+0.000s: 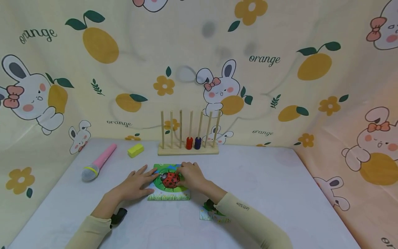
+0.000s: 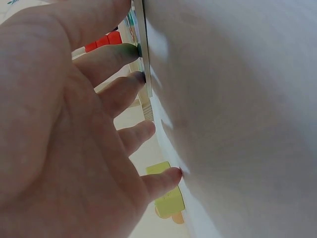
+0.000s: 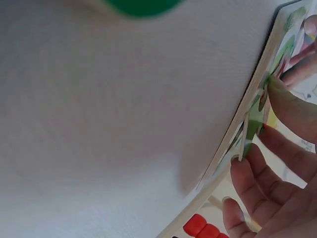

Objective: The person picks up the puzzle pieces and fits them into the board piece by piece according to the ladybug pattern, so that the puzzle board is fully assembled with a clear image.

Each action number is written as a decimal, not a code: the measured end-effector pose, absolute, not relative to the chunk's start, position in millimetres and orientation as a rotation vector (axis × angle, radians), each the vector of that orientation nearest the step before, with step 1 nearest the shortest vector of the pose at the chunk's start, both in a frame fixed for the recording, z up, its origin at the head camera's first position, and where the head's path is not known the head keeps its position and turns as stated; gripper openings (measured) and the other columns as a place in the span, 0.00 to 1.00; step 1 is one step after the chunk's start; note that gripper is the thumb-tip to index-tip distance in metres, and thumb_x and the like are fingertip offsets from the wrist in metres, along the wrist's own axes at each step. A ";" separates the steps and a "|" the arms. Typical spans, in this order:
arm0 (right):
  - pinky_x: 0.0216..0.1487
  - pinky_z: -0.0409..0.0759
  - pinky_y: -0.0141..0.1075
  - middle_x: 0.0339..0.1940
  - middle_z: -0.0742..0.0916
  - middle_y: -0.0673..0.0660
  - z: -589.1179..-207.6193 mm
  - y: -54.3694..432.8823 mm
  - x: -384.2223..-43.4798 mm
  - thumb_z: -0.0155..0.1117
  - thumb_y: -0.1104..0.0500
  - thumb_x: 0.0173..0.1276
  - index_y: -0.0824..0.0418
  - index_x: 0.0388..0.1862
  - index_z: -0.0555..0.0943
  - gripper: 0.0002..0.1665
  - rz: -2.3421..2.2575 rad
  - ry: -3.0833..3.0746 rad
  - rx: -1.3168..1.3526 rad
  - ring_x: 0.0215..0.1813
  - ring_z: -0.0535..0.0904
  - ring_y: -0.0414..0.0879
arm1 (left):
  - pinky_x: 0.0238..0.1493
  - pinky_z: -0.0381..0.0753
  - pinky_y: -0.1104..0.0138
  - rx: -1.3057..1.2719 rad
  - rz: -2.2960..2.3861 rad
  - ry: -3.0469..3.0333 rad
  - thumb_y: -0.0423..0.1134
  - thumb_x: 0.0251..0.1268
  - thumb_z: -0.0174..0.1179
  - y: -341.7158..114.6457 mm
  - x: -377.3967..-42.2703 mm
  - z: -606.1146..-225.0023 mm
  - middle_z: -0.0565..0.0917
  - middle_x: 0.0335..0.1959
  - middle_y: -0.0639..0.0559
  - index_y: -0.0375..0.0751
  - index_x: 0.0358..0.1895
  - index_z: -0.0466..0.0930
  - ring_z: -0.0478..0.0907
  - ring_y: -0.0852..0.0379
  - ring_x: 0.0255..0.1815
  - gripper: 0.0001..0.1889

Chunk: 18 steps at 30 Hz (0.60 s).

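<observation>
A square ladybug puzzle (image 1: 170, 180) with a green and grassy picture lies flat on the white table. At its left edge, my left hand (image 1: 136, 183) has its fingers spread, and some fingertips touch the board's edge in the left wrist view. Over the right side of the board, my right hand (image 1: 193, 176) pinches a thin green puzzle piece (image 3: 254, 130) between thumb and fingers. That piece stands tilted against the board in the right wrist view. Below my right forearm lie other puzzle pieces (image 1: 206, 213), partly hidden by the sleeve.
Behind the puzzle stands a wooden peg rack (image 1: 168, 150) with red beads (image 1: 189, 143) and dark blue beads (image 1: 198, 143). A yellow block (image 1: 135, 150) and a pink toy microphone (image 1: 104, 156) lie at the back left. A printed cloth (image 1: 186, 41) rises behind the table.
</observation>
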State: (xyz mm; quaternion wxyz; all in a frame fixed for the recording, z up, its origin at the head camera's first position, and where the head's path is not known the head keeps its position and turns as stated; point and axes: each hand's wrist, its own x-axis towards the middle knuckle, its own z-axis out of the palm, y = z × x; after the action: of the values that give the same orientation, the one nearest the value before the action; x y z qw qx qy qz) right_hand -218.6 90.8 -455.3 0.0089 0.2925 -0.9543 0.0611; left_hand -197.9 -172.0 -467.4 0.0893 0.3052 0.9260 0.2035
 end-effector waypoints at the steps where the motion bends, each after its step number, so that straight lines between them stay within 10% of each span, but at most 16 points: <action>1: 0.42 0.69 0.38 0.38 0.82 0.47 -455.4 90.7 -218.4 0.79 0.43 0.54 0.51 0.46 0.87 0.23 0.189 -2.984 0.908 0.41 0.78 0.44 | 0.64 0.47 0.25 0.905 0.605 2.753 0.50 0.69 0.63 -171.9 -197.7 -467.2 0.60 0.77 0.40 0.39 0.73 0.67 0.45 0.27 0.77 0.34; 18: 0.45 0.67 0.42 0.36 0.82 0.46 -454.2 91.1 -217.1 0.79 0.44 0.55 0.51 0.44 0.88 0.21 0.226 -3.009 0.876 0.39 0.77 0.43 | 0.64 0.48 0.25 0.885 0.571 2.770 0.51 0.68 0.63 -172.3 -200.4 -470.8 0.61 0.77 0.42 0.40 0.73 0.68 0.46 0.27 0.77 0.34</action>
State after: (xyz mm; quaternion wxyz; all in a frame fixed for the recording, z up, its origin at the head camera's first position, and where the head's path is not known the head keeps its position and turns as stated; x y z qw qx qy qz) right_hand -217.1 91.1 -454.2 0.0000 0.2788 -0.9576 0.0720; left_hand -200.4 -172.3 -470.8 0.0890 0.2975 0.9310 0.1921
